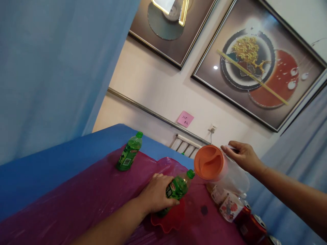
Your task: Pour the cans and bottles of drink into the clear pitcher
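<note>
Worktop covered by purple sheet; green bottle grasped by left fingers, red dish near them; orange-lidded pitcher gripped by right fingers.

Pale wall carries a left framed picture, showing bright lamp glare, a right framed picture, metal rail, pink note and socket. Blue left curtain and right curtain flank it. Blue table surface, part-covered by magenta sheet.

2 green bottles, 1 orange-lidded pitcher and 1 red dish are showing.
At least 3 red cans, 2 framed pictures, 1 pink note and 1 socket are also showing.
</note>
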### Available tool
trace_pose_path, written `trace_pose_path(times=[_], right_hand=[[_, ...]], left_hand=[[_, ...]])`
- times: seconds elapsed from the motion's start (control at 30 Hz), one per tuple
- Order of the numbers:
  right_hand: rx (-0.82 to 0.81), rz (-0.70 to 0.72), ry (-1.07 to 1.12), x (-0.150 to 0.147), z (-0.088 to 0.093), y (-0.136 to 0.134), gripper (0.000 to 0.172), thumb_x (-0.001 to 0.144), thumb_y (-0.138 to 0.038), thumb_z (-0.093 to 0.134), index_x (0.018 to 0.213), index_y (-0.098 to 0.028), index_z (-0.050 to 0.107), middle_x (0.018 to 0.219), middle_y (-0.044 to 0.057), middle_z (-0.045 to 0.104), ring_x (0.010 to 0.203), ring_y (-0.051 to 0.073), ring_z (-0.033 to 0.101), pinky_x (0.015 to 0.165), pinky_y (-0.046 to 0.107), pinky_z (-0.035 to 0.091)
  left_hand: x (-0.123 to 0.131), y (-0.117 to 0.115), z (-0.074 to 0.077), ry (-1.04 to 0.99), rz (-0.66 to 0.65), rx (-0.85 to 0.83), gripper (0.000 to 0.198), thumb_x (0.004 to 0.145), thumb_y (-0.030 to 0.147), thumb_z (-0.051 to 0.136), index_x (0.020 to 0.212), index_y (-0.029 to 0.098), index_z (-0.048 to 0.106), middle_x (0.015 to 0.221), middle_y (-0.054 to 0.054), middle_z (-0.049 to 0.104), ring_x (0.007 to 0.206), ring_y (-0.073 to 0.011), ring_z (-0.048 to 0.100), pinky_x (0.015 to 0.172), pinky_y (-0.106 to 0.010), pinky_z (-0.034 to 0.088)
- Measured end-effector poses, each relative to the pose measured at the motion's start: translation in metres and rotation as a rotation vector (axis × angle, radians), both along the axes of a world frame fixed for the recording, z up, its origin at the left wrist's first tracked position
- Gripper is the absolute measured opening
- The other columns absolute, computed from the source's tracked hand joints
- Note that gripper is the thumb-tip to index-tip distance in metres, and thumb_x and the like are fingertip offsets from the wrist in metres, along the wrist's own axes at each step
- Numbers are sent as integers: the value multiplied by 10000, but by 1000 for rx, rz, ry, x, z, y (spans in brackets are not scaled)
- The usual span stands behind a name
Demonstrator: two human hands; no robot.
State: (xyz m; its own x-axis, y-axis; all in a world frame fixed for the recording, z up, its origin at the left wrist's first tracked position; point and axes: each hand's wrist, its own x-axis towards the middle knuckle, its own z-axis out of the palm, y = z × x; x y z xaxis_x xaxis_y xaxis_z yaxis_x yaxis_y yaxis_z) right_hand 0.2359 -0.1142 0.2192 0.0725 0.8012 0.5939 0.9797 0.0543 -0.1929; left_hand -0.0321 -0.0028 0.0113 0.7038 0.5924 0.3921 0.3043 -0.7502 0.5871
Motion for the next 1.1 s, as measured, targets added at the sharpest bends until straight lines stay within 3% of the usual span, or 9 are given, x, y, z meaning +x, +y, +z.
trace_pose_path(times=[0.43,1.1], right_hand=[[11,0,-4,2,0,0,569,845,-671,576,574,-255,298,588,-64,220,529,108,249,484,269,203],[17,11,14,-2,-2,0,579,841,-687,580,567,-251,317,572,-65,223,527,103,245,472,264,197]], left_hand=[[0,1,-2,-14,2,-6,598,635,524,840,1169,292,702,1122,-54,746,1063,-338,644,972,-449,431],[-2,-2,2,1,14,-26,545,634,498,858,1099,249,720,1074,-65,744,1027,-338,640,936,-453,444]])
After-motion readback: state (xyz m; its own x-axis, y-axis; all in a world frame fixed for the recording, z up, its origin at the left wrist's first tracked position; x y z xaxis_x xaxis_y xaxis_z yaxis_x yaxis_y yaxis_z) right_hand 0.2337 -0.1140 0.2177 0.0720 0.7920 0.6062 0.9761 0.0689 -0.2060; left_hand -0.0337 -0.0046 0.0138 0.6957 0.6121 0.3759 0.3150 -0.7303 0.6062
